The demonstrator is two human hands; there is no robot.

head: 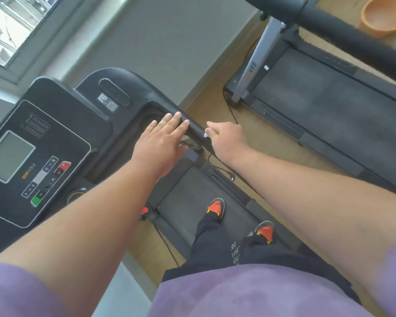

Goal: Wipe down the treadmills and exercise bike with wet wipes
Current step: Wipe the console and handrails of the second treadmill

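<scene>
Purple sleeves nearest, then bare forearms reaching out over the treadmill (114, 124). Left hand (162, 143) flat, fingers (173, 121) straight and together on the black handrail (192, 130); right hand (226, 139) just right of it, curled round the rail and pinching a scrap of wet wipe (206, 135). Wipe likely soft, limp, slippery: best bunched. Farther right, a second treadmill (318, 99).

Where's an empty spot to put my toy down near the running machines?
Bare wooden floor lies between the near black treadmill and the far grey-framed treadmill, crossed by a thin black cable. The far belt is bare too. It's crowded at the black handrail, where the left hand and right hand are.
</scene>
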